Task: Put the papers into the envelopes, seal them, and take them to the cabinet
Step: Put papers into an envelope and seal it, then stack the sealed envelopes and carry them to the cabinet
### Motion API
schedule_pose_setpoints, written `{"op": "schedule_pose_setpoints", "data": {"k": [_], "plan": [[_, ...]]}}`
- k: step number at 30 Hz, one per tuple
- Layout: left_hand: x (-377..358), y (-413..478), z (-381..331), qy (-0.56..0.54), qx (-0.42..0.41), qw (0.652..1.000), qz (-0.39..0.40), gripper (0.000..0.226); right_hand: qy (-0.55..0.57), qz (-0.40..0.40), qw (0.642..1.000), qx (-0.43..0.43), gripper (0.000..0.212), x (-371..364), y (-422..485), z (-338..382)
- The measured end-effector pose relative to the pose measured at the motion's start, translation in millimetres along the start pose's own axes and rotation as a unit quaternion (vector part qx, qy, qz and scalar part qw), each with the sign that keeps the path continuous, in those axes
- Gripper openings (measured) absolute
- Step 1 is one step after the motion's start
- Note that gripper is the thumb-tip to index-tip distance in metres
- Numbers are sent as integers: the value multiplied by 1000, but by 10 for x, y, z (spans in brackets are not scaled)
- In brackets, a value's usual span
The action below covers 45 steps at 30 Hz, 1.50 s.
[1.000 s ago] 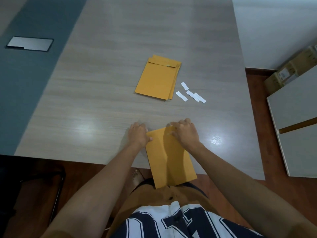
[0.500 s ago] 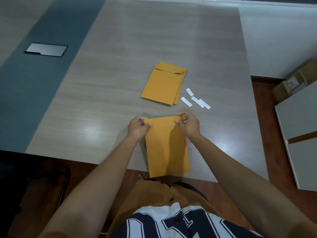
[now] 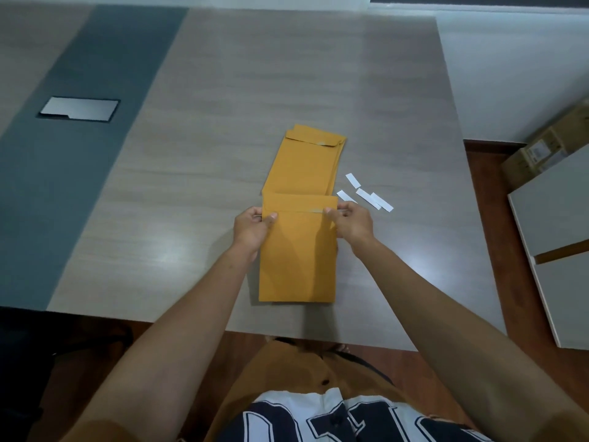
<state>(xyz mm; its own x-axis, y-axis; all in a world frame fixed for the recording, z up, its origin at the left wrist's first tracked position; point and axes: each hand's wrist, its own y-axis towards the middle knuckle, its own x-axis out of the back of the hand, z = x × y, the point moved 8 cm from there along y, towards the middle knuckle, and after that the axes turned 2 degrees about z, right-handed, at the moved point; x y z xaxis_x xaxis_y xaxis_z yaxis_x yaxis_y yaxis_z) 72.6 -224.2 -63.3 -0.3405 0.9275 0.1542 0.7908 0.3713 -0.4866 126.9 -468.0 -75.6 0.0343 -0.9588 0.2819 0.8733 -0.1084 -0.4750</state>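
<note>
A tan envelope (image 3: 298, 260) is held just above the wooden table (image 3: 197, 173), flap folded down at its far end. My left hand (image 3: 253, 226) pinches its top left corner and my right hand (image 3: 352, 223) pinches the top right corner. Its far edge overlaps the near end of a stack of tan envelopes (image 3: 306, 161) lying flat on the table just beyond. No loose papers are visible.
Several white paper strips (image 3: 366, 194) lie right of the stack. A metal cable hatch (image 3: 79, 109) sits in the grey band at far left. White cabinet panels (image 3: 554, 218) stand at right, with a cardboard box (image 3: 548, 151) behind them.
Both hands lifted the envelope from the near table edge and carried it away from me, until its far end overlaps the stack. Fingers went from pressing flat to pinching corners.
</note>
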Motion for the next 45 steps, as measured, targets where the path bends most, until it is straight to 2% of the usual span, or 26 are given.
{"op": "schedule_pose_setpoints", "data": {"k": [3,7,10,12,14,25,28,30,33,35,38,40,42,43,45], "plan": [[2,220,-178,7,-11,1000,8,12,-4,-20,1000,-10,18,-62,109,93],[13,561,-379,46,-26,998,15,3,-6,-55,998,-11,18,-138,263,280],[6,874,-492,76,-22,996,30,19,1,-78,997,-25,21,-166,396,395],[8,1041,-598,96,-17,995,34,39,3,-91,995,-32,23,-169,487,467],[-17,1216,-733,117,-29,992,37,46,14,-109,993,-40,25,-153,598,530],[-464,1948,-1336,168,-59,982,61,36,-17,-178,982,-65,30,-25,1321,933],[-578,2059,-1420,177,-55,980,74,43,-22,-191,979,-65,21,32,1518,1048],[-647,2126,-1453,216,-49,971,85,50,-37,-189,979,-69,26,41,1658,1100],[-740,2194,-1432,336,-62,935,96,55,-76,-182,978,-70,39,34,1753,1149],[-762,2214,-1360,372,-59,921,96,55,-103,-179,976,-68,40,14,1797,1114],[-783,2254,-1270,361,-50,927,88,53,-147,-156,974,-78,23,-91,1824,1025],[-819,2256,-1265,349,-35,932,86,51,-163,-144,972,-92,37,-147,1844,987],[-857,2296,-1238,317,-17,945,82,27,-165,-137,972,-98,45,-178,1851,990],[-868,2300,-1229,300,-9,951,80,21,-158,-132,973,-104,46,-188,1858,986],[-874,2303,-1203,272,4,959,80,28,-142,-125,975,-116,46,-210,1848,986]]}}
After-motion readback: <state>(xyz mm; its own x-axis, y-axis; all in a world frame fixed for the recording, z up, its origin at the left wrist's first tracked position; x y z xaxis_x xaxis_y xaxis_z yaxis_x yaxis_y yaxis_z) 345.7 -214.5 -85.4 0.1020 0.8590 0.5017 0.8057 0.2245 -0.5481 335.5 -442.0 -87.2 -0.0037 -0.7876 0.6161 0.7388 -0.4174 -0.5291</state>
